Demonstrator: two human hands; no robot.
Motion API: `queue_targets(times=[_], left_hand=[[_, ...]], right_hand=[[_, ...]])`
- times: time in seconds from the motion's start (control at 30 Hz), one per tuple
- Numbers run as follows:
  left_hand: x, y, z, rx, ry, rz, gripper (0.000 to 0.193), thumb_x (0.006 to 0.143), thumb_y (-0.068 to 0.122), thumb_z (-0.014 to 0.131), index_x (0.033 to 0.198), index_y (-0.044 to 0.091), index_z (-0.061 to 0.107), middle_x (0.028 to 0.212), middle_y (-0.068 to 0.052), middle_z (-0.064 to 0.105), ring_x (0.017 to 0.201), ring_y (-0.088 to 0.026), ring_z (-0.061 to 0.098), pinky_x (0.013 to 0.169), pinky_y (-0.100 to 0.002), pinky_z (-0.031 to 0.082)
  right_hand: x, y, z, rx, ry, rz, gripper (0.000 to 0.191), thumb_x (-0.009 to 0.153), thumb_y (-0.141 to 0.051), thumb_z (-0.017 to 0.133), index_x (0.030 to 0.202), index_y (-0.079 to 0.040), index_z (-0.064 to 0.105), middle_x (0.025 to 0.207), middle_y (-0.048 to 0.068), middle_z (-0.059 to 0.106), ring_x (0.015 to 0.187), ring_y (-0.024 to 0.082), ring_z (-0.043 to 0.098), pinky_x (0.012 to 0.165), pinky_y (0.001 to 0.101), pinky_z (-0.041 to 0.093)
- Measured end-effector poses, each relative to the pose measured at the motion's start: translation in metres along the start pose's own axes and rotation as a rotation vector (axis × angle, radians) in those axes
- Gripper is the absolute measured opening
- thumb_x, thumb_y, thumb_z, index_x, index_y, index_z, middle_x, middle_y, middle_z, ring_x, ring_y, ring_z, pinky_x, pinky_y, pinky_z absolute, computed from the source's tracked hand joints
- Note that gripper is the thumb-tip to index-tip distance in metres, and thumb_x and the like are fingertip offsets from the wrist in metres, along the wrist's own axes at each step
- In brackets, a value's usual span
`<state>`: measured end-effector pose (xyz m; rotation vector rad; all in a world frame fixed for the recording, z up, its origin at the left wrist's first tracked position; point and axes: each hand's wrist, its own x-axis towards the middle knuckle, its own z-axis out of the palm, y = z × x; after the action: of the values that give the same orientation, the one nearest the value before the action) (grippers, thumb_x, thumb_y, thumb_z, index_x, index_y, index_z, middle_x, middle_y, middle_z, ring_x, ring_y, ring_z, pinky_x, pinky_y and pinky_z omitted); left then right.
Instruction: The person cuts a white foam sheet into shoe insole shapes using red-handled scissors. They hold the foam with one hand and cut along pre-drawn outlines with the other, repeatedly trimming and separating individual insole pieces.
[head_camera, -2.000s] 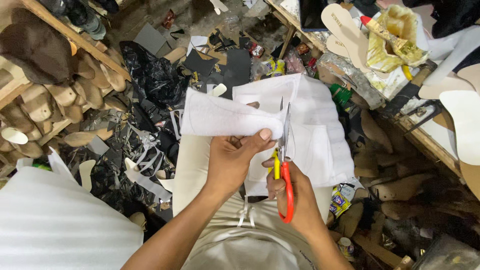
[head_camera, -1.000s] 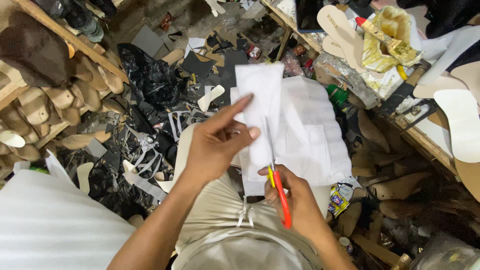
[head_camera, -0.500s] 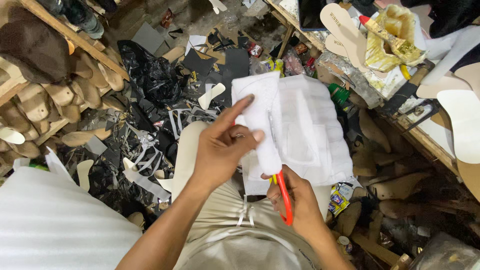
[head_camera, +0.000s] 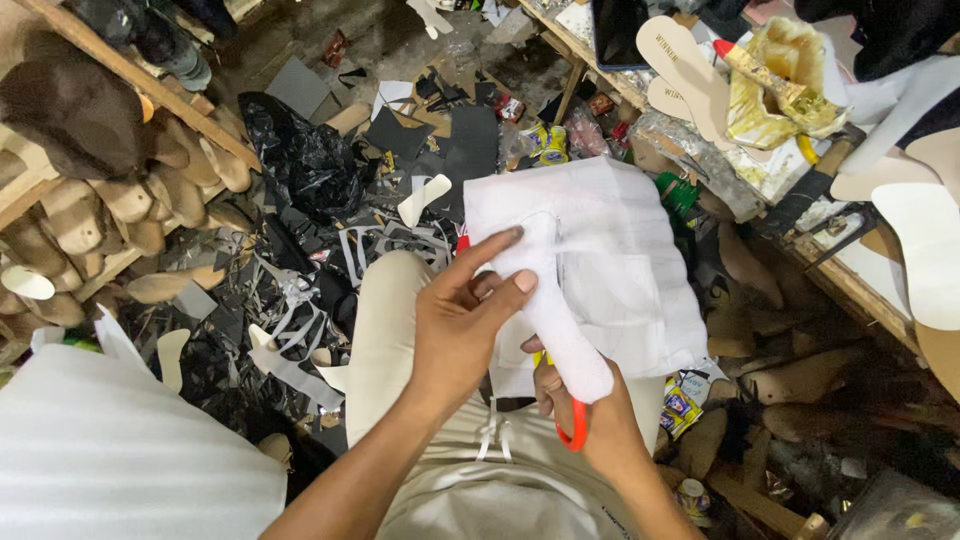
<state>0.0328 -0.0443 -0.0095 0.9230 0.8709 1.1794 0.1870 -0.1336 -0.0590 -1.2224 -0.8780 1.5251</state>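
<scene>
My left hand (head_camera: 462, 322) pinches a narrow white cut-out strip of thin material (head_camera: 560, 320) between thumb and fingers, over my lap. My right hand (head_camera: 592, 415) sits just below it, closed on red-handled scissors (head_camera: 572, 425) whose blades are hidden behind the strip. A larger white sheet (head_camera: 620, 265) with a cut-out hole lies across my right knee, under and behind the strip.
Wooden shoe lasts (head_camera: 120, 205) fill a rack at left. Black scraps and a black plastic bag (head_camera: 310, 165) litter the floor ahead. A workbench edge (head_camera: 850, 285) at right carries sole cut-outs (head_camera: 690, 65). White foam sheets (head_camera: 120, 440) lie at lower left.
The white sheet was being cut two seconds ago; since then my left hand has lifted the cut-out piece free, and the scissors have dropped lower behind it.
</scene>
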Motion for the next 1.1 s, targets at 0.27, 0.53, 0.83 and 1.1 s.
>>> queue_targets(times=[0.27, 0.53, 0.83, 1.1], left_hand=[[-0.002, -0.003, -0.007, 0.014, -0.080, -0.160, 0.049, 0.087, 0.003, 0.076, 0.135, -0.001, 0.064, 0.081, -0.005, 0.074, 0.074, -0.007, 0.067, 0.069, -0.024, 0.055], [0.009, 0.002, -0.027, 0.015, -0.136, -0.161, 0.045, 0.088, 0.003, 0.074, 0.133, 0.001, 0.067, 0.091, 0.002, 0.073, 0.077, -0.005, 0.062, 0.070, -0.024, 0.052], [0.019, 0.001, -0.039, 0.200, -0.251, -0.137, 0.037, 0.093, 0.002, 0.074, 0.130, 0.004, 0.073, 0.082, 0.005, 0.058, 0.073, -0.003, 0.049, 0.065, -0.021, 0.040], [0.043, 0.037, -0.054, 0.341, -0.450, -0.253, 0.063, 0.094, -0.001, 0.065, 0.150, 0.018, 0.042, 0.102, -0.006, 0.073, 0.078, -0.007, 0.060, 0.061, -0.023, 0.046]], right_hand=[[0.000, 0.001, -0.002, -0.303, -0.007, -0.218, 0.022, 0.104, -0.012, 0.051, 0.118, -0.002, 0.063, 0.079, 0.004, 0.060, 0.069, 0.014, 0.057, 0.064, 0.0291, 0.050], [0.008, -0.016, -0.016, -0.271, -0.085, -0.067, 0.026, 0.096, -0.013, 0.057, 0.115, 0.003, 0.062, 0.088, 0.000, 0.058, 0.077, 0.008, 0.052, 0.068, 0.0249, 0.047], [0.010, -0.014, -0.013, -0.246, -0.101, -0.091, 0.056, 0.101, -0.048, 0.048, 0.119, 0.003, 0.063, 0.072, 0.002, 0.057, 0.064, 0.011, 0.052, 0.061, 0.0266, 0.047], [0.008, -0.045, -0.031, -0.264, -0.242, 0.092, 0.038, 0.097, -0.025, 0.060, 0.118, 0.006, 0.064, 0.068, 0.002, 0.051, 0.058, 0.011, 0.048, 0.054, 0.0281, 0.045]])
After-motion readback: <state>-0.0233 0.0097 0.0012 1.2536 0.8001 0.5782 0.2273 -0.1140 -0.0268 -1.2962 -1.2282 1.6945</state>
